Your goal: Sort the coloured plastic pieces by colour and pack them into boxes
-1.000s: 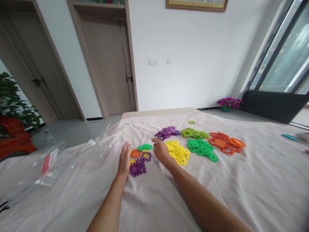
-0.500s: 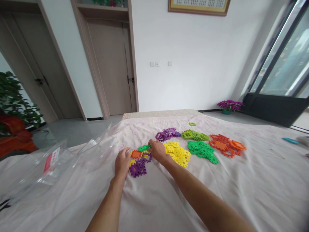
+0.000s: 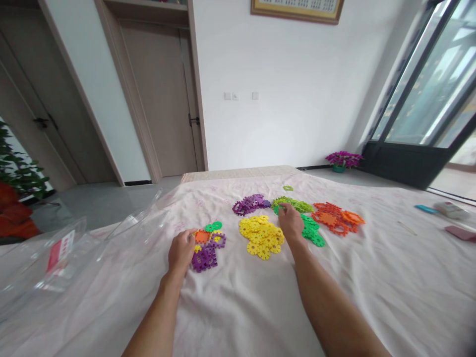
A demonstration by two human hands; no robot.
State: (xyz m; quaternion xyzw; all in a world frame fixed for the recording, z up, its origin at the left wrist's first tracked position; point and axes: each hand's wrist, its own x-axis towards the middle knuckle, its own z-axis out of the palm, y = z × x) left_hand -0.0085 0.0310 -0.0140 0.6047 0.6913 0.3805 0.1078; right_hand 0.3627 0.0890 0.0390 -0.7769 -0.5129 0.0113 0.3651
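In the head view, a pale, wrinkled sheet (image 3: 238, 307) carries sorted toothed plastic pieces, mostly across its middle. The left hand (image 3: 181, 249) rests on the sheet, left of centre, beside a small mixed group. Its fingertips are at the left side of an orange piece (image 3: 203, 236); whether its grip closes on anything I cannot tell. Around that piece lie two green discs (image 3: 213, 227) toward the far edge, a purple frame (image 3: 223, 243) to the right, and a purple stack (image 3: 205, 259) toward the near edge, with bits of yellow showing between.

The right hand (image 3: 291, 221) reaches over the green pile (image 3: 312, 230), covering part of it. Its fingers are bent with the tips down at the far side of that pile, next to the lime pile (image 3: 299, 204); I cannot tell whether its grip has a piece. The yellow pile (image 3: 262, 237) lies just left of this hand, the purple pile (image 3: 251, 204) farther toward the far edge, and the orange pile (image 3: 329, 219) toward the right edge. A clear bag (image 3: 89, 265) spreads along the left edge.
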